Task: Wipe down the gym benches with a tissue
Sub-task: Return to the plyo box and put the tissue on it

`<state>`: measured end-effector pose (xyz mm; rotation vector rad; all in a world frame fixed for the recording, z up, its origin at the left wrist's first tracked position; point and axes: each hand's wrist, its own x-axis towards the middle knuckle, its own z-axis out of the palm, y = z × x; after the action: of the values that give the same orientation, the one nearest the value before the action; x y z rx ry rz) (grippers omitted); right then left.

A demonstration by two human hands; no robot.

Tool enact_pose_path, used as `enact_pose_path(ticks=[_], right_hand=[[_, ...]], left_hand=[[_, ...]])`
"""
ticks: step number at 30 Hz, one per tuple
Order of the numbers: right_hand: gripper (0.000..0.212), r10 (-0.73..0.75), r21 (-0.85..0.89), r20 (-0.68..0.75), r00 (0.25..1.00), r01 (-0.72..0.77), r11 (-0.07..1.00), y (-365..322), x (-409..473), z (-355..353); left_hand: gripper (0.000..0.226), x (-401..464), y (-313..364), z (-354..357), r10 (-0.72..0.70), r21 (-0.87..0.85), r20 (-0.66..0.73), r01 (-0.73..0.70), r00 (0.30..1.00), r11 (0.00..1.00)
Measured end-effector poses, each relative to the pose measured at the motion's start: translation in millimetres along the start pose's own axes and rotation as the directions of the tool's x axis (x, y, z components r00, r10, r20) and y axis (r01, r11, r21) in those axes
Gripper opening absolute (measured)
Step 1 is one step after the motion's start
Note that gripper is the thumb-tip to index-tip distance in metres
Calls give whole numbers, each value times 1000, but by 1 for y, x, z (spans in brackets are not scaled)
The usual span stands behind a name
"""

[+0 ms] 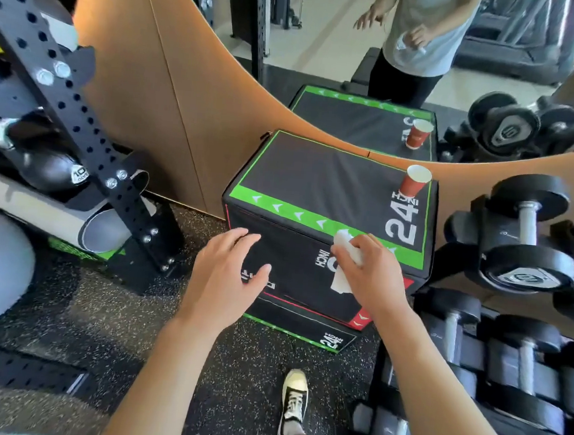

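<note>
A red cup point(414, 182) stands on the far right corner of the box point(316, 182) in front of you, with a dumbbell rack point(523, 256) close on its right and a black upright point(80, 125) on the left. A mirror point(327, 31) hangs behind. Your right hand point(373, 275) is curled around the tissue point(345, 259), pressing it at the box's near top edge. Your left hand point(226, 274) is loose and spread, palm down, over the box's front face. Both forearms reach forward.

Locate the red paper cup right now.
In the head view, the red paper cup stands upright on the far right corner of the black plyo box, beside the mirror, left of the dumbbell rack.
</note>
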<state>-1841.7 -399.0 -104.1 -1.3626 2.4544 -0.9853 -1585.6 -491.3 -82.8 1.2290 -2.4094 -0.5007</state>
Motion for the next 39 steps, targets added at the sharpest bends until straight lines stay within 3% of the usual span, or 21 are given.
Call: enact_pose_path(ticks=[7,13,20,23,32,36,39], right_hand=[[36,54,-35,24,998,-53,998,31,94,34],[33,62,-31,88,994,-59,998,67,182,78],[41,110,-29,266,958,-106,994,106,237,117],[51,136,-20,278,951,-136,991,126,236,117],[18,331,-40,274,903,-334,942,146,233,94],[2,332,-4,265,905,-343,939,137,235,98],[6,317,-12,223,922,-323,946,133,236,94]], left_hand=[[57,104,-4,47,104,127,127,-121,986,985],[56,189,-11,93,84,167,224,-123,971,978],[58,245,-15,137,102,140,340,-157,935,978],[60,268,-13,162,154,92,393,-206,907,974],[42,308,1,216,357,-46,516,-391,779,919],[33,314,-4,227,368,-14,541,-429,756,903],[25,313,-7,234,397,14,507,-468,765,884]])
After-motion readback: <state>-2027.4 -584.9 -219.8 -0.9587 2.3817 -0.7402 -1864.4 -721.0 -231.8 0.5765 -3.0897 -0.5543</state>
